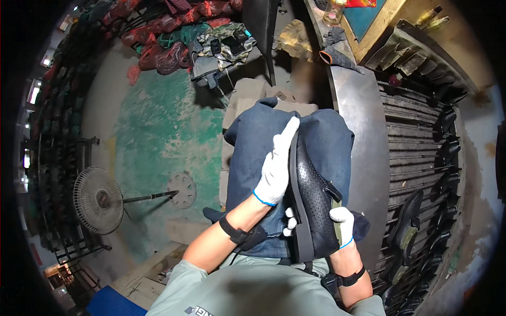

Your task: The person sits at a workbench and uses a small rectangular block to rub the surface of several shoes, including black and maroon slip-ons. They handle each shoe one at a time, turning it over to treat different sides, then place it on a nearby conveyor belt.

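Over my lap I hold a black shoe (pixel 315 203) with a perforated upper. Its toe points away from me and its dark sole faces left. My left hand (pixel 274 171), in a white glove, lies flat along the sole toward the toe with its fingers stretched out. In a matching glove, my right hand (pixel 343 224) grips the shoe near its heel. The thumb side is at the olive-lined opening, and fingertips show past the sole on the other side. The toe end is partly hidden behind my left hand.
A metal-topped bench (pixel 363 126) runs along my right, beside a slatted rack (pixel 408 142) bearing several black shoes. Dark gloves (pixel 340 57) lie at the bench's far end. A fan (pixel 98 200) stands left. Red bags (pixel 171 57) and a camouflage garment (pixel 226 45) are at the back.
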A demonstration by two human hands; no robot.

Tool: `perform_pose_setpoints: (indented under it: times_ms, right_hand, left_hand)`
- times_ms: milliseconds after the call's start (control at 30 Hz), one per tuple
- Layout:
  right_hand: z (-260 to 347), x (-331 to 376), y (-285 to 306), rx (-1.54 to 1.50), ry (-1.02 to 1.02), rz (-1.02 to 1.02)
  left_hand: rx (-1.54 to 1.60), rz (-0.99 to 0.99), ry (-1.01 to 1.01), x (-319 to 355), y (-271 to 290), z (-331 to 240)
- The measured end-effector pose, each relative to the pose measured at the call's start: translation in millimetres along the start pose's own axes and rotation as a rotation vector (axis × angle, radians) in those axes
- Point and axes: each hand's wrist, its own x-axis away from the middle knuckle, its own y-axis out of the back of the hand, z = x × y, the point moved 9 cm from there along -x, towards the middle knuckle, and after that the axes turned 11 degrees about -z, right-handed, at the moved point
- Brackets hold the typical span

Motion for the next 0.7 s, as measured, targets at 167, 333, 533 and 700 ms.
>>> perform_pose_setpoints:
  times_ms: [167, 333, 533, 700]
  right_hand:
    - [4.4, -7.9, 29.5, 0.033, -0.049, -0.087]
    - [4.3, -10.3, 38.7, 0.014, -0.112, -0.150]
    - [22.4, -16.2, 42.9, 0.025, -0.013, -0.210]
    - [28.7, -27.6, 56.4, 0.112, 0.088, -0.369]
  left_hand:
    - [-0.299, 0.020, -0.022, 3.3, -6.4, 14.2]
    - [-0.529, 0.175, -0.103, -1.4, -10.3, 23.9]
    - [-0.302, -0.093, -0.010, 35.0, -16.5, 6.7]
    - [-0.322, -0.124, 0.055, 26.8, -5.0, 29.3]
